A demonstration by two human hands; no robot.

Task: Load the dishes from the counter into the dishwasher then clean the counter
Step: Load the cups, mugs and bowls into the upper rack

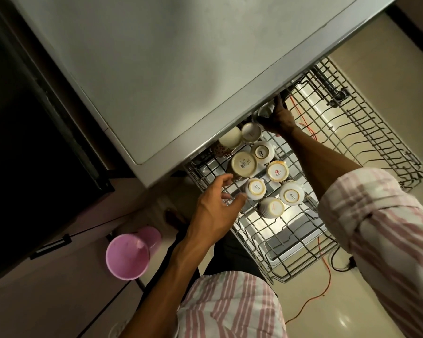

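The upper dishwasher rack (291,269) stood pulled out under the grey counter (156,69), whose edge cut off the rack's far corner and whatever sat there. Upturned cups filled the near-left part of the rack: a large cream mug (244,164) with a barcode on its base, two white cups marked SISTA (255,188) (291,195), one with a red logo (277,171), and more half hidden beneath the counter lip. The left hand (213,211) hovered just beside the barcode mug, fingers (224,179) loosely spread and curled, gripping nothing. The right hand (280,118) reached deep under the counter edge; its fingers wrapped a pale cup (264,111), though shadow blurred the grip. Striped sleeves (388,228) hid both upper arms. A pink plastic jug (130,254) stood on the floor to the left, well apart from the rack
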